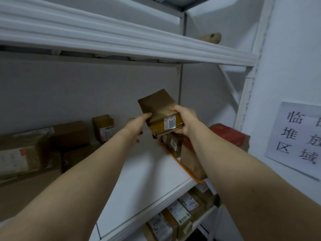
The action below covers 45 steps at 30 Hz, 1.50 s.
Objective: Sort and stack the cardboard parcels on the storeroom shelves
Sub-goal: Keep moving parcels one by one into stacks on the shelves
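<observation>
A small brown cardboard parcel (159, 108) with a white label reading 3003 is held up above the white middle shelf (144, 174). My right hand (185, 119) grips its right side, fingers curled under the labelled end. My left hand (137, 125) holds its left side with the thumb on the parcel's face. The parcel hovers over other parcels (173, 143) standing at the right end of the shelf, beside a red-topped box (227, 134).
Several brown parcels (34, 150) are stacked at the shelf's left, with a small upright one (103, 127) behind. More labelled parcels (175, 214) fill the shelf below. An upper shelf (121, 39) overhangs. A paper sign (298, 140) hangs on the right wall.
</observation>
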### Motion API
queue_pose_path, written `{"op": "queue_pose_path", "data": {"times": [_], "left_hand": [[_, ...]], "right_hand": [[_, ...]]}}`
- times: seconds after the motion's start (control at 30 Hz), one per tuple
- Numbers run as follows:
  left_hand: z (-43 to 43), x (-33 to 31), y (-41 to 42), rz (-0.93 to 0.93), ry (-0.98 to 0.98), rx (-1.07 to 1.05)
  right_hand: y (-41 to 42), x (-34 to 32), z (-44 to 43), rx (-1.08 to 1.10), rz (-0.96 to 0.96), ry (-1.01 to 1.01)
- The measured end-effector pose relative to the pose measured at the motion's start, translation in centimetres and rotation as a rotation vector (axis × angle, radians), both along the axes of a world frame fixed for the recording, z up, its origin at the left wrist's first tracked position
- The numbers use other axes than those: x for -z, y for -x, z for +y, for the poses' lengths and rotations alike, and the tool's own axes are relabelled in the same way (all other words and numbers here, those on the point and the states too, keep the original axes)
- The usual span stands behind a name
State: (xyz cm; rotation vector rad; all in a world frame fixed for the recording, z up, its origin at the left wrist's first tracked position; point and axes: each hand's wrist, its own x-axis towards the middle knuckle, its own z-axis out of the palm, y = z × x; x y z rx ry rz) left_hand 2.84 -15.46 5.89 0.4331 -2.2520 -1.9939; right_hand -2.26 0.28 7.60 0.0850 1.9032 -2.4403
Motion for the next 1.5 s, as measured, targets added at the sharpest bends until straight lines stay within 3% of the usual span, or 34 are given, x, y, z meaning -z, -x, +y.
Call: {"op": "queue_pose_path", "data": {"times": [0.43,0.63,0.83,1.17,1.33,1.5], "left_hand": [[10.5,-3.1,6.3,0.066,0.296,0.089],[14.2,-2.8,11.4,0.07,0.557,0.106],[16.0,-1.8,15.1,0.025,0.837,0.117],[16.2,-0.6,19.8,-0.123,1.088,0.248],[15.9,0.2,21.1,-0.139,1.173,0.272],[15.4,0.3,22.1,-0.151,1.197,0.231]], "right_hand": [[6.0,-3.6,12.0,0.333,0.186,-0.004],[12.3,-2.9,16.7,0.386,0.226,-0.298],[15.6,-2.2,18.2,0.288,0.271,-0.556],[20.7,0.9,17.6,0.077,0.353,-0.937],[22.0,1.9,16.6,-0.01,0.373,-0.988],[22.7,3.2,16.4,-0.078,0.263,-0.983]]}}
